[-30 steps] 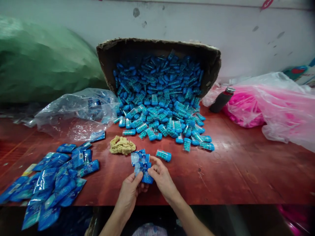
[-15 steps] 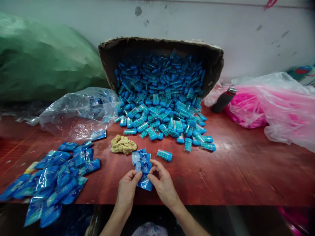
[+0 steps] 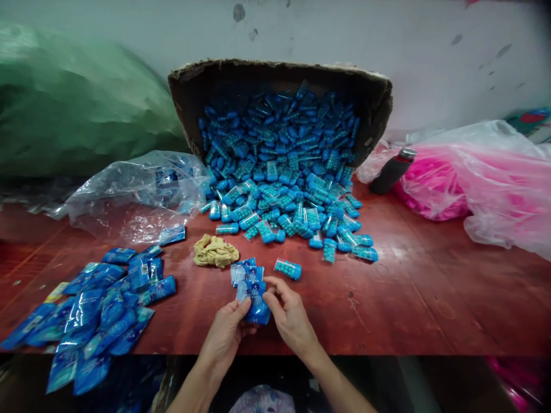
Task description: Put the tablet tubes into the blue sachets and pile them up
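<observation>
A small blue plastic packet [image 3: 258, 310] is between my two hands above the front of the red table. My left hand [image 3: 227, 331] grips its left side, with the thumb on top and fingers underneath. My right hand [image 3: 293, 316] has its thumb and fingertips closed at the packet's right edge; the exact contact is partly hidden. Just beyond, other flat blue packets [image 3: 247, 272] lie overlapping on the table. Close to my right fingertips rests a clear tube with a blue cap and turquoise balls [image 3: 287, 269]. A crumpled yellowish cloth-like piece [image 3: 216, 251] lies behind the packets.
A tipped cardboard box [image 3: 187, 123] spills many similar tubes [image 3: 279, 172] onto the table [image 3: 413, 304]. Filled blue packets [image 3: 103, 310] are heaped left, some overhanging the edge. A clear plastic bag [image 3: 133, 195], a dark bottle [image 3: 392, 171] and pink bags [image 3: 439, 183] stand farther back.
My left hand has shifted its grip, its fingers now under the packet. The packet's lower end has risen and looks fuller or more folded. My right fingers have moved slightly right.
</observation>
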Available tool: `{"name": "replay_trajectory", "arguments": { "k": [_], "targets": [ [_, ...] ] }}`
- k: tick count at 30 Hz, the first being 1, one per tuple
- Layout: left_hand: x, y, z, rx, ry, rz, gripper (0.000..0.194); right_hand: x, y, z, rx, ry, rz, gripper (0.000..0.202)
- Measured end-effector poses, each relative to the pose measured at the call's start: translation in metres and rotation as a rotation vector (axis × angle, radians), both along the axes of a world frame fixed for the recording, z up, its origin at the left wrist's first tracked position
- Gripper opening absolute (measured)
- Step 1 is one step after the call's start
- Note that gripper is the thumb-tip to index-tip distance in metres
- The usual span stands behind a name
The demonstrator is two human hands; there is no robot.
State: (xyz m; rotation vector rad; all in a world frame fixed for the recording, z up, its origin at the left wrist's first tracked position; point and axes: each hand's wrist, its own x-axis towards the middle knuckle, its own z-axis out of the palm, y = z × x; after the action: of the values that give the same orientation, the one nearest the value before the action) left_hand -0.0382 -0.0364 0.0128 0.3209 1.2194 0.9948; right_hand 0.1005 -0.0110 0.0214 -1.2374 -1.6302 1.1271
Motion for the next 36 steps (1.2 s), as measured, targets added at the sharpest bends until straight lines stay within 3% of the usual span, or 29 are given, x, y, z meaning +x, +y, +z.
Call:
{"name": "replay_trajectory", "arguments": {
  "k": [3,5,8,11,15,18,22,32,36],
  "targets": [
    [-0.001,-0.002,-0.002,-0.042,-0.058,-0.008,0.03,0.012,0.018,-0.002,0.178,-0.417,-0.107,0.027],
    [0.0,-0.004,-0.003,-0.067,-0.082,-0.006,0.028,0.019,0.03,-0.008,0.188,-0.7,-0.152,0.031],
    [0.002,-0.005,-0.002,-0.094,-0.12,0.024,0.027,0.024,0.038,-0.017,0.179,-0.882,-0.117,0.033],
    [0.002,-0.003,-0.003,-0.138,-0.169,0.082,0.023,0.028,0.035,-0.018,0.184,-0.768,-0.063,0.03],
    [0.0,0.0,-0.005,-0.205,-0.217,0.16,0.022,0.036,0.018,-0.007,0.13,-0.283,0.02,0.031],
    [0.0,0.003,-0.005,-0.205,-0.208,0.185,0.022,0.04,0.003,0.001,0.116,-0.08,0.042,0.033],
    [0.003,0.002,-0.003,-0.182,-0.18,0.171,0.023,0.038,-0.011,0.001,0.147,-0.062,0.08,0.038],
    [0.002,-0.001,-0.007,-0.112,-0.151,0.152,0.023,0.037,-0.019,-0.003,0.32,-0.311,0.133,0.045],
    [0.0,-0.001,-0.005,0.0,-0.105,0.116,0.025,0.037,-0.02,-0.004,0.313,-0.273,0.141,0.042]
  ]
}}
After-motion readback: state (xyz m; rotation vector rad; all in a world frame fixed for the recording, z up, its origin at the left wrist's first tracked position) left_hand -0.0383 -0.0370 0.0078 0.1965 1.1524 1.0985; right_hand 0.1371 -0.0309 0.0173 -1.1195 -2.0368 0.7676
